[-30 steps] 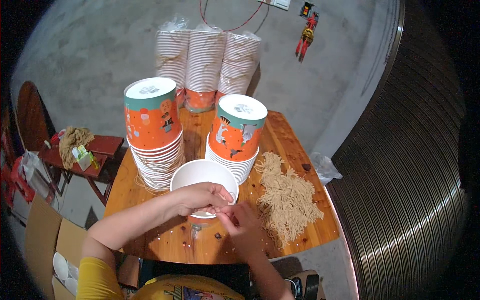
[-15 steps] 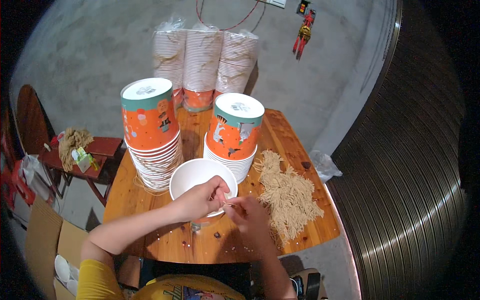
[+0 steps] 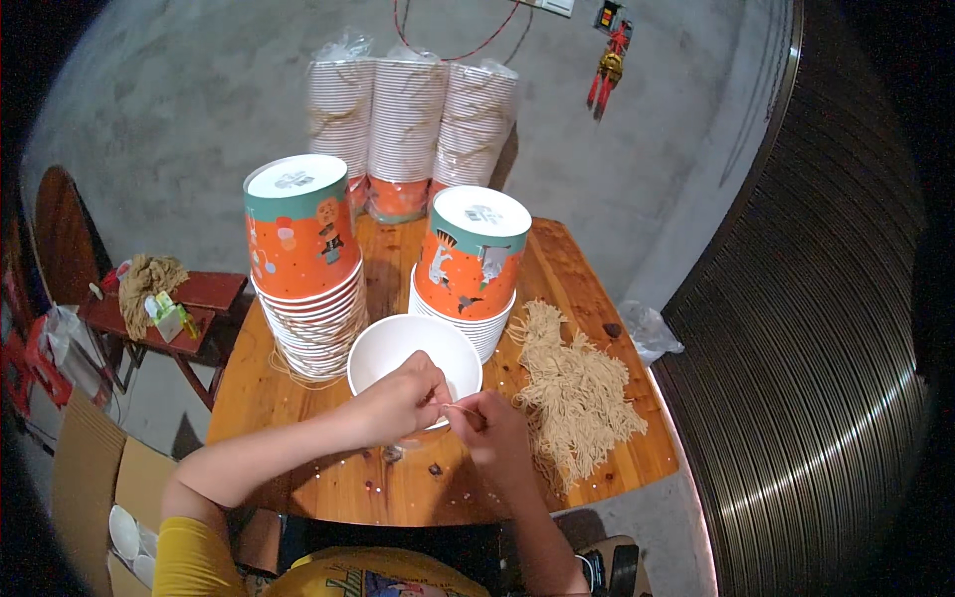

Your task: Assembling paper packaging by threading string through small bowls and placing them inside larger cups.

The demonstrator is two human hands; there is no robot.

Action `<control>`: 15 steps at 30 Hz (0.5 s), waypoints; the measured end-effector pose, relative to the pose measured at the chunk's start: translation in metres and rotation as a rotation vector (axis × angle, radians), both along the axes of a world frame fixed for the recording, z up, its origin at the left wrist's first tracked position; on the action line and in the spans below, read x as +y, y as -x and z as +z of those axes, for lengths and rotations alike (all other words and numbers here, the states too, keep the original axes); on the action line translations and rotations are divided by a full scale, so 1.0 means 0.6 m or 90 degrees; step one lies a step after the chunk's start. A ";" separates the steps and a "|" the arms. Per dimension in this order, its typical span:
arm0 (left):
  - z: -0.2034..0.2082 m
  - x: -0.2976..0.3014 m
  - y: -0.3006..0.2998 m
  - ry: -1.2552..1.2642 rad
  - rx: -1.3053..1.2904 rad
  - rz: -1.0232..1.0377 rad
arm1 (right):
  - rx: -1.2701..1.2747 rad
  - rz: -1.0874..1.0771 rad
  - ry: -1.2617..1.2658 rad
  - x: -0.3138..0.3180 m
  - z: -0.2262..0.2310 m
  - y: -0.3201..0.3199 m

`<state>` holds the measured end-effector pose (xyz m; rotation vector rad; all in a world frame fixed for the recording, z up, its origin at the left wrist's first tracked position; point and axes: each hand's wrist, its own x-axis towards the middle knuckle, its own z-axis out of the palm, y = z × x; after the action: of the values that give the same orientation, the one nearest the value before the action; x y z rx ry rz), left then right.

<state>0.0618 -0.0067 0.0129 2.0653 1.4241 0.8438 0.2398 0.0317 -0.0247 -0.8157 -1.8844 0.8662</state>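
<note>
An orange paper bucket with a white inside [image 3: 373, 348] stands near the middle of the wooden table, mouth up. At its near rim, my left hand [image 3: 398, 403] is closed in a pinch over the opening. Beside it, my right hand [image 3: 490, 433] pinches too, and a thin string [image 3: 455, 406] runs between the fingertips of both. My hands hide part of the near rim and the bucket's front. To the right lies a loose heap of beige strings [image 3: 582, 403].
Two upside-down bucket stacks, a left one [image 3: 298, 244] with strings around its rims and a right one [image 3: 473, 264], stand just behind. Wrapped bucket stacks [image 3: 406, 109] stand at the back. A red bench [image 3: 214, 287] is left, a cardboard box [image 3: 90, 468] lower left.
The white-lined bucket has shifted slightly to the right. My hands stay at its near rim, with small finger movements, still pinching the string.
</note>
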 end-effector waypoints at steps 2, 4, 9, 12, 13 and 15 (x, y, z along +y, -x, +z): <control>-0.005 -0.003 -0.007 -0.057 0.014 0.017 | 0.003 -0.003 0.019 -0.004 0.004 0.002; -0.006 -0.007 -0.015 -0.114 0.028 0.034 | -0.018 -0.017 -0.038 -0.005 0.007 0.003; -0.003 -0.019 -0.024 -0.152 0.063 0.093 | -0.016 -0.024 -0.036 -0.008 0.013 0.003; -0.006 -0.017 -0.025 -0.112 0.033 0.112 | -0.021 -0.029 -0.040 -0.011 0.016 0.004; -0.005 -0.017 -0.025 -0.112 0.033 0.112 | -0.024 -0.034 -0.033 -0.013 0.018 0.005; -0.004 -0.019 -0.026 -0.063 -0.037 0.139 | -0.028 -0.033 -0.034 -0.014 0.019 0.005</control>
<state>0.0775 -0.0180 0.0105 1.9619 1.6264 1.0725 0.2370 0.0232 -0.0134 -0.8533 -1.9076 0.7687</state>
